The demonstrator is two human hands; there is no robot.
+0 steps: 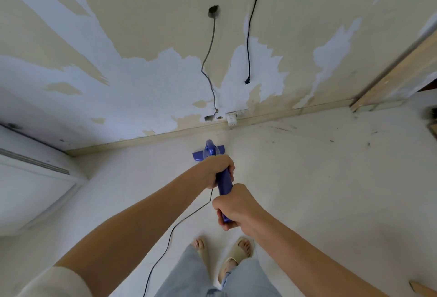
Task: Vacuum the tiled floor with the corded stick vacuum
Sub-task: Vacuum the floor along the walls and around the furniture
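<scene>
Honestly, both the left hand [218, 170] and right hand [233, 206] were wrapped tight round the purple stick vacuum [223, 184], so best bet was slow strokes along the baseboard [151, 140], cord [175, 225] kept behind.

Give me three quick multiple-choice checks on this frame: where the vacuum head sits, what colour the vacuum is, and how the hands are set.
1. The vacuum head sits:
A. near the baseboard
B. between the feet
C. on the white unit

2. The vacuum is:
A. red
B. blue
C. black

3. The handle is gripped by:
A. left hand only
B. right hand only
C. both hands

Answers: 1 A, the head lies on the floor just short of the baseboard. 2 B, body and head are blue. 3 C, the left hand grips above the right hand.
</scene>
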